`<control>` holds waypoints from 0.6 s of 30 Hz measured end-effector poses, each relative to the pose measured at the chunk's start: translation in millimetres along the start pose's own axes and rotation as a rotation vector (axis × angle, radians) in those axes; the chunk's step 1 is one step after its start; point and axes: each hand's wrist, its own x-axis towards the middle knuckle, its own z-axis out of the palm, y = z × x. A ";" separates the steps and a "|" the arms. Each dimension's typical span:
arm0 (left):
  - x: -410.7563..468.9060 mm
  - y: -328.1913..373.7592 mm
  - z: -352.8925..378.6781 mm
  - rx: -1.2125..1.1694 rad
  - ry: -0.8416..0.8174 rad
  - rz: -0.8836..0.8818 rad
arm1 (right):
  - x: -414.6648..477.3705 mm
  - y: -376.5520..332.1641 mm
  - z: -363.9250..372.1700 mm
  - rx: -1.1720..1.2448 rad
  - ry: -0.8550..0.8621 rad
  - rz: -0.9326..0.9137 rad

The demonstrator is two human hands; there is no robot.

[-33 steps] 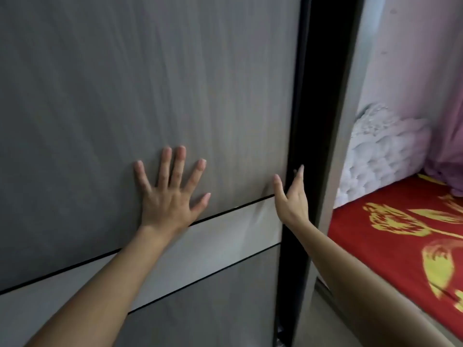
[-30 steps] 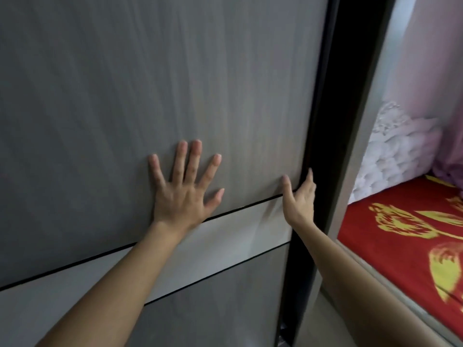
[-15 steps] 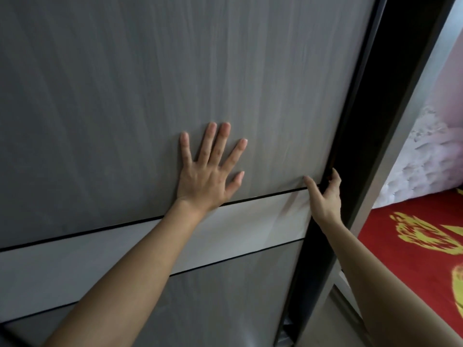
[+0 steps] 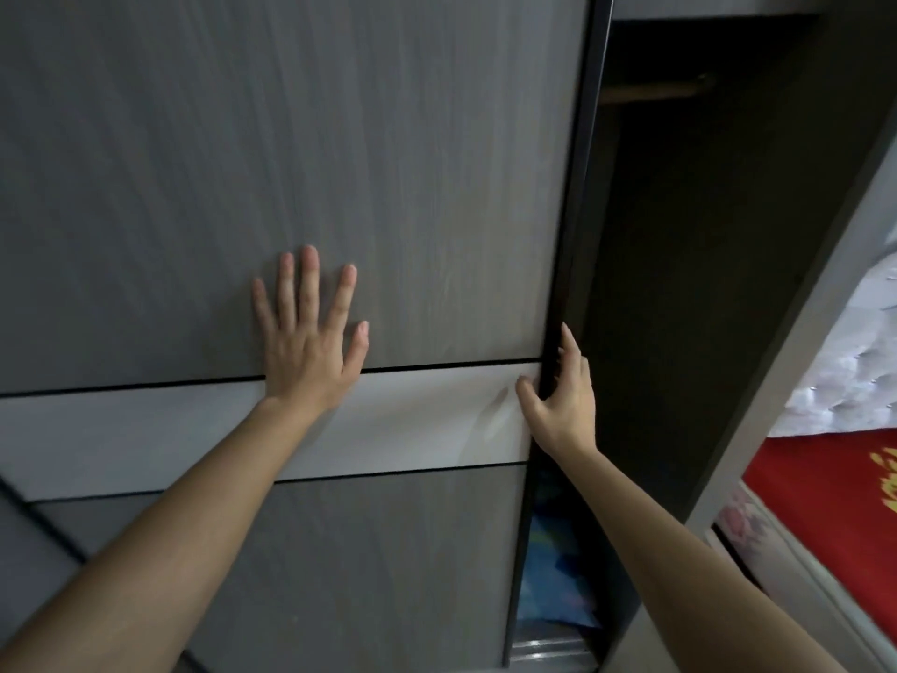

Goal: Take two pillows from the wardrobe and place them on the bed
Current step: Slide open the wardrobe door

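Wardrobe door [image 4: 340, 138] matt grey woodgrain; pale band [image 4: 145, 429] smooth; bed cover [image 4: 835, 483] red cloth.

Bare forearms [image 4: 204, 517], no sleeves

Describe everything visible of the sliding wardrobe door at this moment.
The sliding wardrobe door is a tall panel of grey wood-grain laminate, crossed by a pale horizontal band edged with thin black lines, and framed by a dark strip along its right edge. It stands partly open, exposing a dark interior. The left hand lies flat on its face, fingers spread; the right hand grips its right edge.
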 end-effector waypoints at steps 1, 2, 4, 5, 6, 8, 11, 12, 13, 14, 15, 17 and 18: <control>-4.5 -5.6 -5.9 -0.009 -0.046 -0.037 | -3.1 -4.1 6.9 -0.003 -0.021 -0.021; -9.3 -11.2 -11.9 -0.026 -0.084 -0.071 | -7.0 -7.8 13.6 -0.007 -0.044 -0.047; -20.5 -21.7 -23.4 -0.057 -0.142 -0.101 | -15.6 -16.1 26.6 -0.016 -0.095 -0.096; -25.8 -26.6 -28.4 -0.062 -0.167 -0.103 | -19.1 -20.6 33.0 -0.017 -0.118 -0.114; -30.4 -30.9 -32.6 -0.063 -0.190 -0.105 | -21.4 -25.0 39.4 -0.014 -0.140 -0.127; -38.6 -37.7 -39.4 -0.069 -0.223 -0.118 | -24.8 -33.7 51.6 -0.005 -0.187 -0.140; -44.7 -44.9 -44.8 -0.085 -0.266 -0.120 | -29.0 -43.6 67.3 0.005 -0.285 -0.169; -46.0 -47.6 -45.3 -0.083 -0.298 -0.114 | -29.8 -45.6 72.4 0.012 -0.324 -0.181; -47.6 -50.4 -45.3 -0.073 -0.342 -0.108 | -30.5 -47.6 77.4 0.019 -0.361 -0.192; -49.2 -53.8 -45.0 -0.060 -0.390 -0.109 | -31.0 -49.8 82.6 0.023 -0.395 -0.201; -50.8 -57.9 -44.8 -0.051 -0.434 -0.119 | -31.3 -52.3 87.8 0.025 -0.426 -0.207; -54.1 -69.2 -45.9 -0.043 -0.486 -0.159 | -32.5 -59.1 99.7 0.024 -0.480 -0.221; -55.9 -76.3 -46.9 -0.036 -0.498 -0.174 | -34.0 -63.1 106.1 0.025 -0.504 -0.230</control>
